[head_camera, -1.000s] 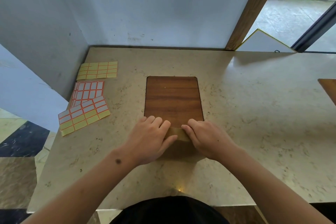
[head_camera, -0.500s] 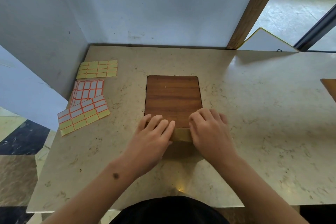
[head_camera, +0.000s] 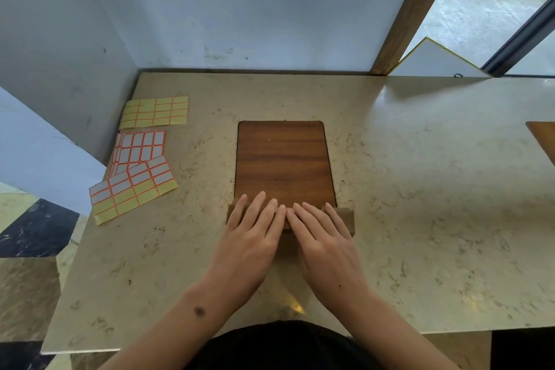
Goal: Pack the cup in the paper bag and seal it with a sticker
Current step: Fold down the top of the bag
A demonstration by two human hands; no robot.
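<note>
Brown paper bag (head_camera: 345, 216) lies flat at table's (head_camera: 420, 189) near edge, over wooden inlay's (head_camera: 283, 159) lower end. Since a moment ago both hands uncurled: left hand (head_camera: 252, 237) and right hand (head_camera: 322, 239) now press it, fingers straight, fingertips meeting. Sticker sheets (head_camera: 135, 183) lie well left.

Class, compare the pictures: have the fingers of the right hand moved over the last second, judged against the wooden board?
Yes. The right hand has uncurled; its fingers now lie flat on the paper bag, reaching farther toward the wooden board.
</note>
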